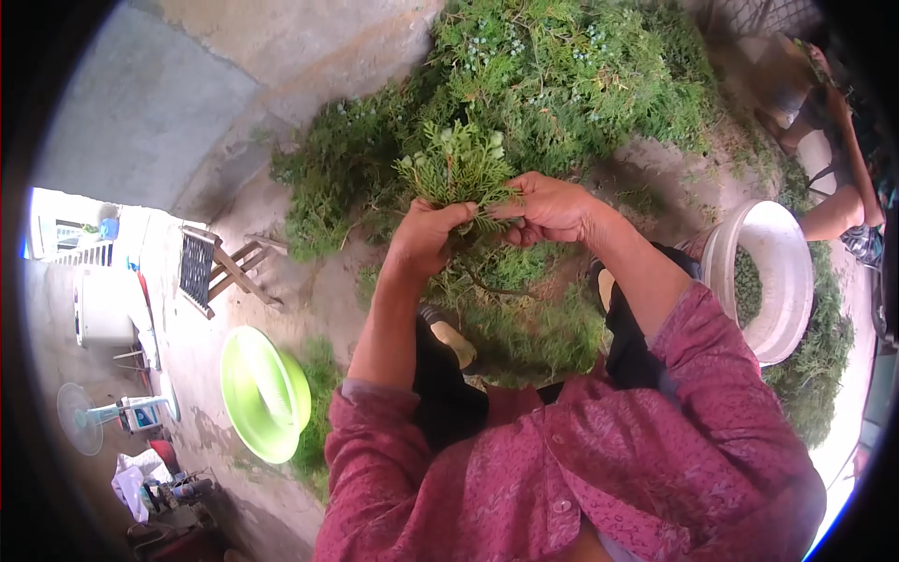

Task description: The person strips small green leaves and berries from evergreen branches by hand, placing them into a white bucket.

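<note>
My left hand (426,236) is closed round the lower part of a leafy arborvitae sprig (454,164), which has flat green fronds and a few pale round cones near its top. On the sprig's right side, my right hand (551,208) pinches at the frond edges with thumb and fingers. Whatever lies between those fingertips is partly hidden. Both hands are above the ground between my knees, and a thin brown twig (496,286) shows below them. Beyond them rises a large heap of cut arborvitae branches (581,75) dotted with bluish cones.
To my right stands a white bucket (805,281) with small green cones (747,286) inside. A lime-green basin (300,398) and a folding stool (220,267) are on the left, with a fan (84,419) farther off. Another person's arm (833,217) shows at the right edge. Loose greenery covers the floor.
</note>
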The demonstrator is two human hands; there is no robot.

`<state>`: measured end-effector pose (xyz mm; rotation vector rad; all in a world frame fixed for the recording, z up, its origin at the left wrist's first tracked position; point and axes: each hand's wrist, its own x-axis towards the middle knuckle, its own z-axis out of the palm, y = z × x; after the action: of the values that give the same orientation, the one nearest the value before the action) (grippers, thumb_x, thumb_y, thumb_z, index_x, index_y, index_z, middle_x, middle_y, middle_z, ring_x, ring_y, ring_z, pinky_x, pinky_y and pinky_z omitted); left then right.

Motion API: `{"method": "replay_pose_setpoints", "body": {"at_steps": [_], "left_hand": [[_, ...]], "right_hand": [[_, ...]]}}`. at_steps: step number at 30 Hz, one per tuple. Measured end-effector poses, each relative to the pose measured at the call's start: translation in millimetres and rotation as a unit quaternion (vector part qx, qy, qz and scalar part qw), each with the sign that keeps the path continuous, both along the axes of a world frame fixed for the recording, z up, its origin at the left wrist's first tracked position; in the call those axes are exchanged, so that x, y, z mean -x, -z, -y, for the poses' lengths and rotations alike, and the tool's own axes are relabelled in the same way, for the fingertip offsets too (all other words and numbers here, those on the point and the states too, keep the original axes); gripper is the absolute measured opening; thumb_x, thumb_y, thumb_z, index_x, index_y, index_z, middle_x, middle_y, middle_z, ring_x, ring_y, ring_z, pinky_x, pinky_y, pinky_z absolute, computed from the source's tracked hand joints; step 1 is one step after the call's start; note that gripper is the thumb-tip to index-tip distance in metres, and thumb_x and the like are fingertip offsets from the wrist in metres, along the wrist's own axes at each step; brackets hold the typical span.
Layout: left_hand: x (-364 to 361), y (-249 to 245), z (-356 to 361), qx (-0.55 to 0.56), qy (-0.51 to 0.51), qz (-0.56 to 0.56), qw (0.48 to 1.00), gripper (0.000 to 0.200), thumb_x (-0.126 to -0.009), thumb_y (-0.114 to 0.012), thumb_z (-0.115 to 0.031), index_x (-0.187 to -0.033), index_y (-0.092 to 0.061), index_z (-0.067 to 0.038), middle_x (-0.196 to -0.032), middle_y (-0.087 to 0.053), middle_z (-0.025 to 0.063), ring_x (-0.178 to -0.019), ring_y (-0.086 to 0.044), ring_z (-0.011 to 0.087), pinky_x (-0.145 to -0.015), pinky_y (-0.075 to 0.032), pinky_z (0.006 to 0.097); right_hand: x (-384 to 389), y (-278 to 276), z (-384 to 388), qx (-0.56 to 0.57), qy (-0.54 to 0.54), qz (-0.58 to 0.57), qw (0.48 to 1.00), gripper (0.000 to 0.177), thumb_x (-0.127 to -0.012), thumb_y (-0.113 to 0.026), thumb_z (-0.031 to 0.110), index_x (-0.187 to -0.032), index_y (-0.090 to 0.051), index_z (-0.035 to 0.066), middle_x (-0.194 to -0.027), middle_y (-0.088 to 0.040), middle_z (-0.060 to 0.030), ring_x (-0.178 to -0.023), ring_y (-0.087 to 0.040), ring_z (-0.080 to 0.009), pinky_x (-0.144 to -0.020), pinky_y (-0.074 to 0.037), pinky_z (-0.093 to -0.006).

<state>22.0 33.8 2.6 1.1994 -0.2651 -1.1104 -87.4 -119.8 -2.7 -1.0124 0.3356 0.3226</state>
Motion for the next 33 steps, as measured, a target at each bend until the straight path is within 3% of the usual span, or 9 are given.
{"method": "replay_pose_setpoints", "body": {"at_steps": [3,5,9,14,21,27,33], "left_hand": [[-1,5,1,-0.004,0.006,0.006,1.000,0.016,-0.077,-0.057,-0.004,-0.092,-0.059,-0.001,-0.079,-0.062,0.0054,-0.067,-0.059,0.0151,-0.056,-0.050,0.0290],[-4,2,2,-0.058,0.010,0.068,0.996,0.014,-0.077,-0.058,-0.004,-0.091,-0.060,-0.002,-0.079,-0.062,0.0048,-0.066,-0.059,0.0137,-0.056,-0.049,0.0287],[-2,-6,1,-0.041,-0.001,0.061,0.997,0.013,-0.076,-0.061,-0.003,-0.089,-0.061,-0.002,-0.079,-0.063,0.0044,-0.064,-0.057,0.0118,-0.055,-0.048,0.0275],[-5,-3,-1,-0.030,-0.009,0.100,0.994,0.021,-0.072,-0.065,-0.001,-0.092,-0.060,0.000,-0.082,-0.063,0.0063,-0.068,-0.059,0.0134,-0.059,-0.049,0.0273],[0,-15,-4,-0.011,-0.042,0.051,0.998,0.024,-0.072,-0.064,0.001,-0.096,-0.059,0.001,-0.086,-0.063,0.0076,-0.071,-0.060,0.0147,-0.063,-0.051,0.0291],[1,-7,-5,0.007,-0.031,0.045,0.998,0.025,-0.072,-0.063,0.001,-0.097,-0.059,-0.001,-0.087,-0.063,0.0070,-0.073,-0.060,0.0143,-0.064,-0.050,0.0282],[5,-10,-3,0.012,-0.060,0.049,0.997,0.026,-0.072,-0.064,0.000,-0.097,-0.059,-0.002,-0.086,-0.063,0.0059,-0.071,-0.060,0.0132,-0.060,-0.049,0.0263]], "right_hand": [[1,1,2,0.067,-0.003,-0.003,0.998,0.017,-0.081,-0.059,0.017,-0.089,-0.052,0.004,-0.071,-0.057,-0.0033,-0.052,-0.053,-0.0098,-0.043,-0.043,-0.0217],[0,-1,1,0.038,0.020,-0.021,0.999,0.017,-0.083,-0.056,0.017,-0.093,-0.051,0.004,-0.072,-0.056,-0.0039,-0.052,-0.053,-0.0101,-0.043,-0.043,-0.0215],[0,2,3,-0.017,0.011,-0.023,1.000,0.018,-0.086,-0.053,0.019,-0.096,-0.050,0.004,-0.078,-0.056,-0.0053,-0.055,-0.053,-0.0122,-0.043,-0.044,-0.0218],[6,-7,5,-0.095,0.023,-0.019,0.995,0.020,-0.087,-0.051,0.022,-0.095,-0.049,0.004,-0.083,-0.052,-0.0054,-0.067,-0.057,-0.0195,-0.052,-0.049,-0.0258],[3,0,7,-0.067,0.040,0.014,0.997,0.019,-0.085,-0.055,0.022,-0.094,-0.050,0.006,-0.084,-0.053,-0.0030,-0.073,-0.060,-0.0205,-0.056,-0.050,-0.0274],[0,7,3,-0.094,0.001,0.027,0.995,0.017,-0.082,-0.056,0.014,-0.096,-0.049,0.007,-0.086,-0.054,-0.0018,-0.073,-0.060,-0.0183,-0.059,-0.051,-0.0265],[-1,5,-1,-0.134,0.062,0.007,0.989,0.023,-0.078,-0.057,0.005,-0.099,-0.047,0.007,-0.083,-0.055,-0.0023,-0.065,-0.058,-0.0150,-0.055,-0.049,-0.0252]]}}
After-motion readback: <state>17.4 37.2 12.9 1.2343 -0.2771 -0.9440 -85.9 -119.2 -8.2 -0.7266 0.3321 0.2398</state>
